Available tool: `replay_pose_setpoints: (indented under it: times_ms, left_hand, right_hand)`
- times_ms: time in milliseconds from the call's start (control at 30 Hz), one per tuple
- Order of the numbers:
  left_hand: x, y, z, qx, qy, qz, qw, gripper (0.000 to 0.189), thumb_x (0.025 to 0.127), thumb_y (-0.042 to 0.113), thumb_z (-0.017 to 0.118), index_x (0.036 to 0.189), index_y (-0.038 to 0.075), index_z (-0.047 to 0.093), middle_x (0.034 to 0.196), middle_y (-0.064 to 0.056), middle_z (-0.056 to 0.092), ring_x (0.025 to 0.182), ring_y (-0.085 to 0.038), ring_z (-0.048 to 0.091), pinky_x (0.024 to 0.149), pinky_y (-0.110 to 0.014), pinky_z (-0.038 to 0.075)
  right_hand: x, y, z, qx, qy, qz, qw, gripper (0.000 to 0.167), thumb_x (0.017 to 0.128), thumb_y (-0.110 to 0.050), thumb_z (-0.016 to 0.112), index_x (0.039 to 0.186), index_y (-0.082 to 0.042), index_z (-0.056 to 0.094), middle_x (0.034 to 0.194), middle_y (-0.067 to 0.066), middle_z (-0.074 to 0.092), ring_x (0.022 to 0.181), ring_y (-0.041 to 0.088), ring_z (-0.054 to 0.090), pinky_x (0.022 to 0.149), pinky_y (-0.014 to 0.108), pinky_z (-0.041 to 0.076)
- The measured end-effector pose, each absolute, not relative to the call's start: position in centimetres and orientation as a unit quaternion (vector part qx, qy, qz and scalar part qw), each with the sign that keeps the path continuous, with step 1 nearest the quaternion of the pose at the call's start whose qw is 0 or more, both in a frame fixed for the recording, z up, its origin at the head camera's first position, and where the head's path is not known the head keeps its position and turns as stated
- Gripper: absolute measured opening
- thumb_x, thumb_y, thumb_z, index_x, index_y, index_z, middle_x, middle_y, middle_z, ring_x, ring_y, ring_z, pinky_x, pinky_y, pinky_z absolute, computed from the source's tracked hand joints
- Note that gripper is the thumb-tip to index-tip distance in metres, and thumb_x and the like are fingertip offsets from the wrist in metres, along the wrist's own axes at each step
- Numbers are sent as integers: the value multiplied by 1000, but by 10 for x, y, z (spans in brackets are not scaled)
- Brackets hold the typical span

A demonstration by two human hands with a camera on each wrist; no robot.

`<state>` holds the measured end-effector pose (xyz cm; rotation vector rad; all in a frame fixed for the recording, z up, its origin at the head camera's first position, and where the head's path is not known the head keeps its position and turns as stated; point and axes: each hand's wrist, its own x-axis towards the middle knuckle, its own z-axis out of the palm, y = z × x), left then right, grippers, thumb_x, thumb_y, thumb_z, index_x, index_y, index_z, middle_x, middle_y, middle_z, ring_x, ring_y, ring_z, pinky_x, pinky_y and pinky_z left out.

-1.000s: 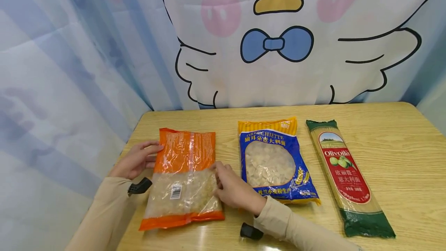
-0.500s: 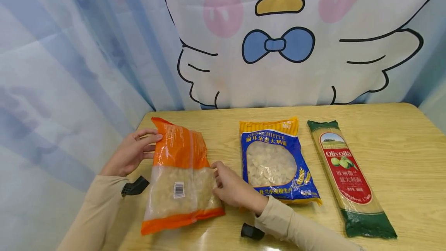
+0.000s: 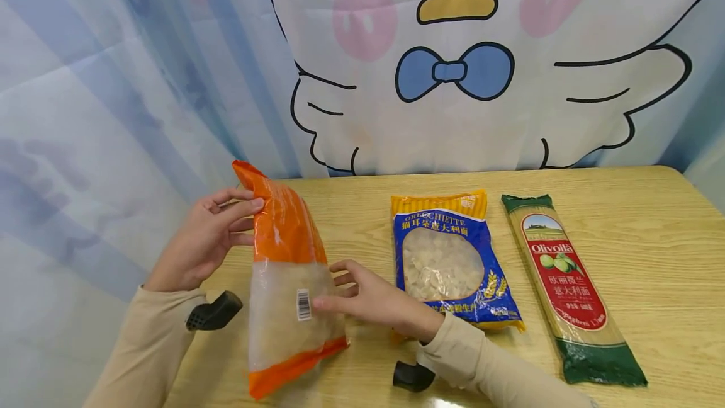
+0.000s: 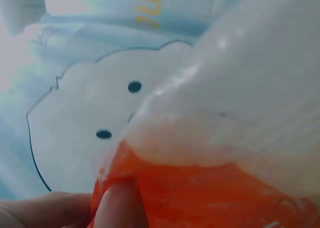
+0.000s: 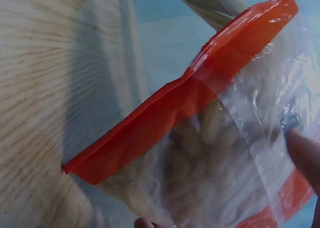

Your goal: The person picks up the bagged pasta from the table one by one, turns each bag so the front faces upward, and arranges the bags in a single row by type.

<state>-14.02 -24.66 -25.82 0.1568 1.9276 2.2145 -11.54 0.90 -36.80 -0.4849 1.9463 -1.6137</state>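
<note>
The orange-and-clear plastic bag of pale pasta [image 3: 286, 232] stands tilted up at the left of the table [image 3: 651, 238], between my two hands; whether its lower edge touches the wood I can't tell. From my right wrist I see what my head view lacks: the rounded pasta pieces close up and a clear seam strip [image 5: 265, 178] running across the plastic. A white barcode label [image 3: 303, 305] shows plainly only from my head; the fine print on the orange part is too faint to read. My left hand [image 3: 204, 238] pinches the bag's upper left edge, and my left wrist view shows the thumb [image 4: 121, 205] pressed flat on the orange plastic. My right hand [image 3: 376, 294] is clamped lightly on the right edge, thumb on the face beside the barcode, the other fingers apart from it round the edge. Just beyond lies a blue-and-yellow plastic bag of shell-like pasta [image 3: 444, 263], reading "ORECCHIETTE" and "猫耳朵意大利面". Right of that, a long green-ended spaghetti packet [image 3: 566, 282] has a red label with "Olivoilà", "欧丽薇兰" and "意大利面". Behind hangs a pale blue-and-white cartoon curtain [image 3: 362, 118]; only my left wrist catches two dark oval eyes and cut-off yellow lettering [image 4: 149, 7] on cloth.
</note>
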Motion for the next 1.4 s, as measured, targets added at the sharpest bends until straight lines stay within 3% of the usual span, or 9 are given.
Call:
replay_pose_setpoints:
  times_ms: [167, 300, 433, 600, 933, 1133, 1400]
  left_hand:
    - [-131, -235, -245, 63, 665, 739, 84, 7, 98, 8, 62, 96, 12, 68, 97, -1, 70, 83, -18, 72, 71, -36, 63]
    - [-127, -229, -239, 64, 673, 734, 68, 5, 96, 9, 65, 94, 11, 69, 96, -2, 70, 82, -19, 72, 70, -36, 63]
    - [-124, -224, -236, 71, 679, 729, 50, 3, 96, 9, 66, 95, 10, 69, 97, -2, 70, 83, -19, 72, 71, -36, 63]
    - [-126, -216, -236, 76, 682, 727, 27, 4, 95, 11, 68, 98, 9, 68, 99, -3, 71, 83, -19, 73, 72, -36, 63]
    - [-134, -193, -242, 81, 698, 712, -2, 9, 92, 12, 71, 99, 7, 70, 100, -5, 73, 78, -19, 73, 71, -34, 63]
    - [-133, -184, -242, 80, 732, 677, -18, 8, 91, 13, 73, 96, 7, 72, 98, -4, 73, 78, -20, 73, 70, -37, 63]
    - [-138, -176, -247, 70, 739, 670, -22, 15, 91, 14, 73, 102, 3, 70, 97, -5, 72, 77, -20, 71, 68, -40, 63]
  right_hand:
    - [-112, 8, -363, -208, 731, -589, 274, 87, 82, -56, 76, 146, -10, 39, 141, 9, 50, 126, 25, 52, 100, 37, 51]
    - [-108, 6, -358, -221, 723, -605, 250, 95, 78, -55, 79, 150, -12, 35, 144, 9, 48, 130, 25, 49, 99, 35, 51]
    - [-105, 6, -351, -212, 718, -621, 231, 105, 74, -53, 83, 155, -21, 26, 150, 6, 43, 136, 25, 44, 99, 38, 50]
    - [-102, 9, -342, -215, 709, -634, 222, 100, 73, -51, 85, 152, -34, 27, 151, 4, 42, 137, 23, 43, 95, 36, 53]
    - [-100, 11, -327, -181, 719, -627, 237, 101, 74, -51, 83, 153, -31, 25, 142, 6, 50, 130, 23, 49, 98, 44, 51]
    - [-100, 11, -330, -200, 731, -623, 191, 93, 81, -35, 80, 154, -25, 24, 137, 9, 54, 123, 25, 55, 93, 43, 55]
    - [-100, 13, -338, -213, 709, -657, 142, 87, 82, -16, 72, 155, -30, 27, 131, 12, 60, 116, 25, 59, 90, 38, 54]
